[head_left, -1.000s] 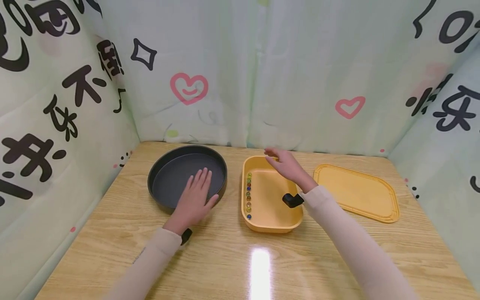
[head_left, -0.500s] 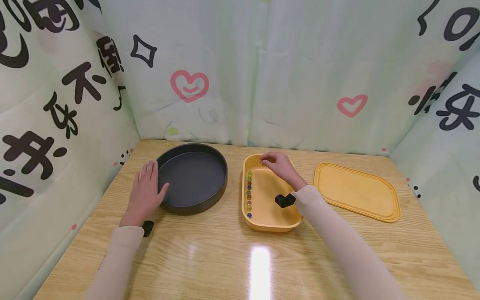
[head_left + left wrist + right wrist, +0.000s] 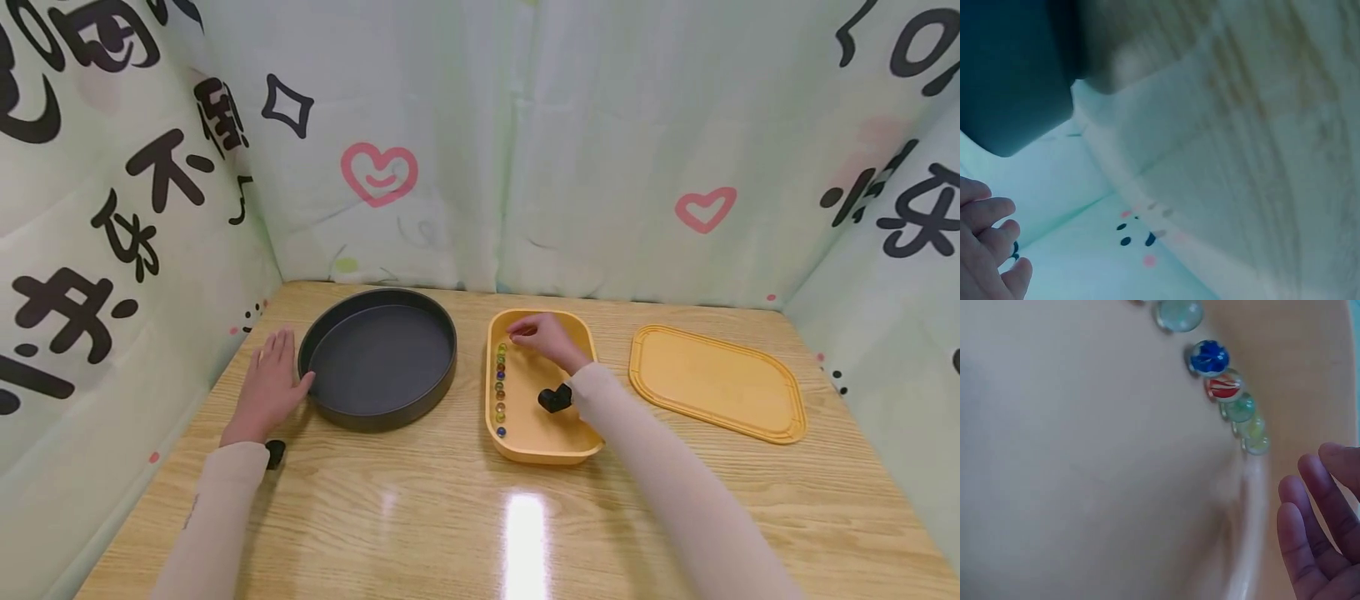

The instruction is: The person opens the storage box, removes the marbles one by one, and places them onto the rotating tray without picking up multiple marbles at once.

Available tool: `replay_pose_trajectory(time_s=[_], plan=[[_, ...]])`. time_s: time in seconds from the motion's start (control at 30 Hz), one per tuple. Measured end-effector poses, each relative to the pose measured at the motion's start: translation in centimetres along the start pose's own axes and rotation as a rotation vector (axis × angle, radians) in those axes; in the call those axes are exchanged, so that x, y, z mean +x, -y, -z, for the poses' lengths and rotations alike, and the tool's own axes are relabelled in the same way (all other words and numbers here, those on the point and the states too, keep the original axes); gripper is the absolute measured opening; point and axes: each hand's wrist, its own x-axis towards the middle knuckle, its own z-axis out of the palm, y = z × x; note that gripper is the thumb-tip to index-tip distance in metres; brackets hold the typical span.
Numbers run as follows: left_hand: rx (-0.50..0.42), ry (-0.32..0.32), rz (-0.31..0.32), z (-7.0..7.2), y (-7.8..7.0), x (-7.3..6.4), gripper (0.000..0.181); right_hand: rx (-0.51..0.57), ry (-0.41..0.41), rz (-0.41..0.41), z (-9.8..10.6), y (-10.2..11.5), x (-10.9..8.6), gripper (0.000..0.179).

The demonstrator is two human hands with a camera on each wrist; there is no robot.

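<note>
A row of glass marbles (image 3: 500,387) lies along the left side of the yellow rectangular box (image 3: 546,456). Inside the box, near the far end of that row, is my right hand (image 3: 546,337). In the right wrist view its fingers (image 3: 1294,534) are slightly bent beside the marbles (image 3: 1225,385), and no marble shows between them. My left hand (image 3: 267,390) lies flat at the left of the round black pan (image 3: 380,358), fingers straight, thumb close to the pan's side. The left wrist view has the hand at lower left and the pan (image 3: 1013,81) above.
A flat yellow lid (image 3: 716,383) lies on the wooden table (image 3: 420,517) to the right of the box. Printed curtains (image 3: 600,150) enclose the table at the back and both sides.
My left hand has moved from over the black pan to its left side. My right hand has come down into the yellow box, toward the far end of the marbles.
</note>
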Motion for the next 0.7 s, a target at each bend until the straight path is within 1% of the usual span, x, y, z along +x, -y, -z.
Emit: replay_pose_trajectory(time_s=[0.27, 0.43, 0.63, 0.7], plan=[[0.003, 0.041, 0.03, -0.7, 0.8, 0.7, 0.075, -0.059, 0.027, -0.014, -0.9, -0.1, 1.3, 0.022], [0.016, 0.049, 0.02, -0.8, 1.1, 1.3, 0.074, -0.083, 0.038, -0.005, -1.3, -0.6, 1.7, 0.022], [0.032, 0.078, -0.001, -0.9, 1.7, 2.0, 0.074, -0.081, 0.051, -0.012, -1.6, -0.9, 1.9, 0.023], [0.04, 0.085, -0.012, -0.9, 1.9, 2.3, 0.075, -0.093, 0.051, -0.003, -1.7, -0.9, 1.9, 0.022]])
